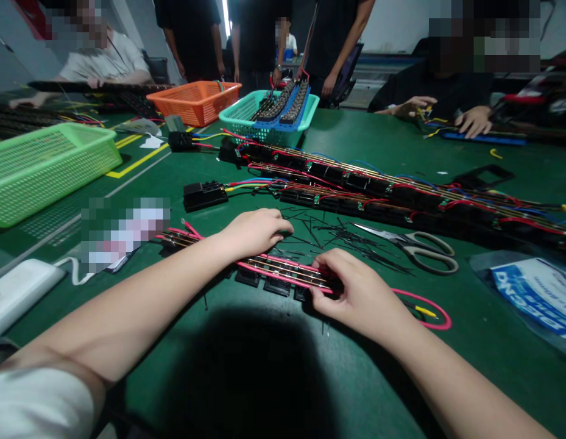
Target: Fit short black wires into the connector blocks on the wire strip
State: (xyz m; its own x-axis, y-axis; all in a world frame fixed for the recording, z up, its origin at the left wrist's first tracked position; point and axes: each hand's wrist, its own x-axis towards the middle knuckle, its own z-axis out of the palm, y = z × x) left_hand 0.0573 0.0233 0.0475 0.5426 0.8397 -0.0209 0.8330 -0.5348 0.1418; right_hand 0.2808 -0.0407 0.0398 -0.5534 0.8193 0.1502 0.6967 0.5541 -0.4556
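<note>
A black strip assembly with pink-red wires and brass-coloured rods [283,270] lies across the green table in front of me. My right hand [349,286] grips its right part, thumb at the near edge and fingers at the far edge. Beyond the strip, my left hand [259,231] is over a loose pile of thin black cable ties [342,238], its fingers bent together; what they hold, if anything, is too small to tell. A pink wire loop [440,311] with a yellow end lies right of my right hand. Scissors [429,250] rest beyond it.
Longer wired strips [356,177] lie farther back. Green [49,164], orange [195,103] and turquoise baskets [268,122] stand left and behind. A white power strip [22,292] is at left, a plastic bag [534,292] at right. Other people work around the table.
</note>
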